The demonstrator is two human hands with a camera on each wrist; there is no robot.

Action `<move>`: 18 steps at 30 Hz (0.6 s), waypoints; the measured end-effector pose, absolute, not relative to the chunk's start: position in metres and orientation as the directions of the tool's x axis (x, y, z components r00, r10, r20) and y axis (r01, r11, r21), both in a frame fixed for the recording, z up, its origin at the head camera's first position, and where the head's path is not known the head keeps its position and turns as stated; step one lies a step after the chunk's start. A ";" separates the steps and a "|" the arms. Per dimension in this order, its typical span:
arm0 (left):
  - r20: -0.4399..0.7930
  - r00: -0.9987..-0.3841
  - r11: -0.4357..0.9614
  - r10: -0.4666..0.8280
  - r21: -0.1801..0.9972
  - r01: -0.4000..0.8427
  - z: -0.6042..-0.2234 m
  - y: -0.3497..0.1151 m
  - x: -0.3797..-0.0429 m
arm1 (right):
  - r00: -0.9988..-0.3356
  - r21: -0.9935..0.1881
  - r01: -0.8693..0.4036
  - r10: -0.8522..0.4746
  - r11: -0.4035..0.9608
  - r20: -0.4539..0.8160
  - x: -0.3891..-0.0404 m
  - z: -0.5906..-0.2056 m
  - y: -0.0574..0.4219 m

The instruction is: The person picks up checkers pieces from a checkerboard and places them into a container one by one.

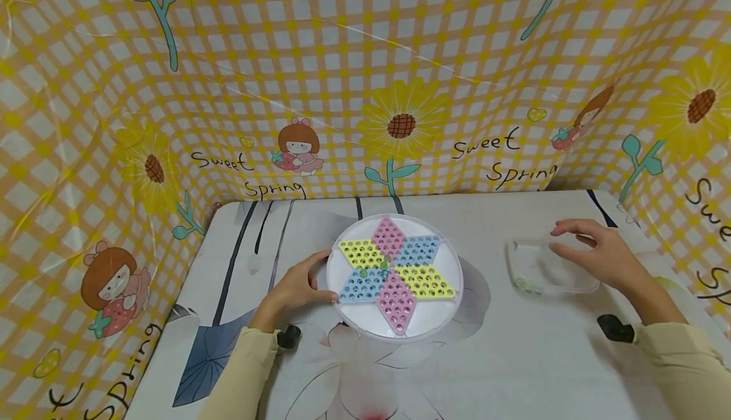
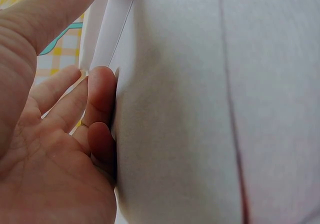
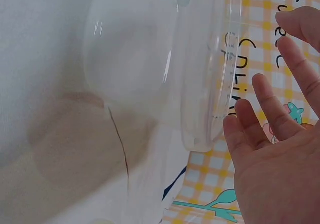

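Observation:
A round white Chinese checkers board with a pink, yellow and blue star lies mid-table. Several greenish marbles sit on it near the star's middle and on the left blue point. My left hand holds the board's left rim, thumb towards the front and fingers farther back; in the left wrist view its fingers are beside the rim. Above the right side of a clear plastic box hovers my right hand, fingers loosely bent and apart, with nothing seen in it. Greenish marbles lie in the box's near left corner.
A pale printed cloth covers the table. Behind it and at both sides hangs a yellow checked curtain with sunflowers. Dark wrist cameras sit at both sleeves.

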State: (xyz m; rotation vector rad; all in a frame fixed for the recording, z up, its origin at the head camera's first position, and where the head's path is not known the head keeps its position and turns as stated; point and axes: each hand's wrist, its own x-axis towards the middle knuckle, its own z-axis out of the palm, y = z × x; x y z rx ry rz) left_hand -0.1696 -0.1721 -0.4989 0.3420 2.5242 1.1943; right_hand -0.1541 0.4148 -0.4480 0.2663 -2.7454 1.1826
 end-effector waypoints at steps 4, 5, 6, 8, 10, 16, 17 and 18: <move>-0.188 -0.919 0.618 0.348 0.783 0.074 -0.499 -0.173 -0.170 | -0.981 -0.699 -0.186 -0.088 0.690 0.174 -0.154 -0.448 0.414; -0.188 -0.919 0.619 0.347 0.782 0.074 -0.500 -0.173 -0.170 | -0.983 -0.697 -0.175 -0.083 0.696 0.164 -0.153 -0.447 0.414; -0.187 -0.919 0.619 0.346 0.782 0.074 -0.500 -0.173 -0.170 | -0.985 -0.693 -0.165 -0.079 0.702 0.155 -0.153 -0.447 0.414; -0.185 -0.920 0.619 0.346 0.781 0.076 -0.500 -0.173 -0.170 | -0.987 -0.686 -0.156 -0.080 0.710 0.141 -0.152 -0.447 0.415; -0.183 -0.921 0.620 0.344 0.781 0.077 -0.501 -0.173 -0.171 | -0.988 -0.681 -0.149 -0.078 0.717 0.134 -0.152 -0.448 0.415; -0.189 -0.920 0.617 0.343 0.784 0.069 -0.501 -0.173 -0.171 | -0.988 -0.683 -0.146 -0.068 0.716 0.140 -0.153 -0.448 0.414; -0.189 -0.920 0.616 0.343 0.785 0.068 -0.501 -0.173 -0.171 | -0.988 -0.683 -0.147 -0.068 0.716 0.141 -0.153 -0.448 0.414; -0.189 -0.919 0.615 0.345 0.785 0.069 -0.500 -0.173 -0.170 | -0.987 -0.679 -0.150 -0.071 0.718 0.143 -0.154 -0.449 0.414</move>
